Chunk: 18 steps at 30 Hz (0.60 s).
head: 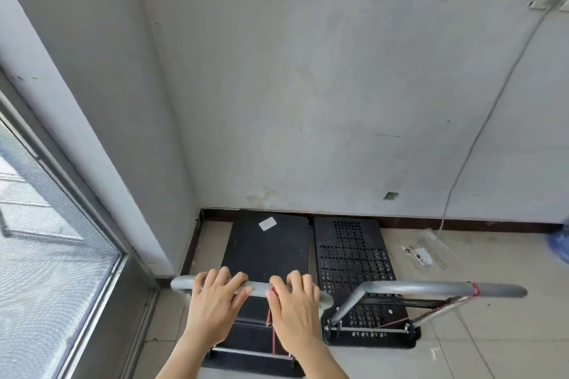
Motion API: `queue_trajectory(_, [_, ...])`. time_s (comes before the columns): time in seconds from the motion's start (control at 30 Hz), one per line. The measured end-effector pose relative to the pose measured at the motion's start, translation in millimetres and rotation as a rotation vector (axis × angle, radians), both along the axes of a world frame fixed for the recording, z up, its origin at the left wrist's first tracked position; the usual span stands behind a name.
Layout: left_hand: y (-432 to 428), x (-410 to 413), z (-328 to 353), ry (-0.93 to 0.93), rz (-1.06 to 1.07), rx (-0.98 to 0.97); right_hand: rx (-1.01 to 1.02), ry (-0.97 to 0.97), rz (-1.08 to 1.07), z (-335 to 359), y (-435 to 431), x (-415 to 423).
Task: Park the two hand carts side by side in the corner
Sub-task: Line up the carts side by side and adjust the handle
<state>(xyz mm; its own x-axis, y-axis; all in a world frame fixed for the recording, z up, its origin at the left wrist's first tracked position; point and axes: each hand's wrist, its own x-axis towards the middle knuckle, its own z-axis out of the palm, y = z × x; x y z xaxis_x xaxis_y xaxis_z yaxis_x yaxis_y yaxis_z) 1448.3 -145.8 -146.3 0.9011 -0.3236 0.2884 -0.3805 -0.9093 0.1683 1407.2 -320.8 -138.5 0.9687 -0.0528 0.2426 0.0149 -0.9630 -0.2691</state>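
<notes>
Two black hand carts stand side by side in the room's corner, their front edges at the dark baseboard. The left cart [267, 248] has a solid deck with a white sticker. Its grey metal handle [260, 288] runs under both my hands. My left hand [215, 306] and my right hand [294, 308] are wrapped over that handle. A red cord hangs from the bar by my right hand. The right cart [354, 258] has a perforated deck, and its own grey handle [446, 288] is free.
A window with a grey frame [92, 224] fills the left side. A white cable [492, 108] drops down the back wall from a socket. A clear plastic bag [428, 252] lies on the tiled floor, right of the carts. Something blue [562, 243] shows at the right edge.
</notes>
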Motion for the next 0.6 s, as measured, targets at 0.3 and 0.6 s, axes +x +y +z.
queue_trajectory(0.3, [-51, -3, -2, 0.007, 0.063, -0.029, -0.01, 0.058, 0.057, 2, -53, 13])
queue_trajectory(0.6, [-47, -5, -5, -0.019, 0.061, -0.026, 0.016, 0.113, 0.116, 11, -52, 6])
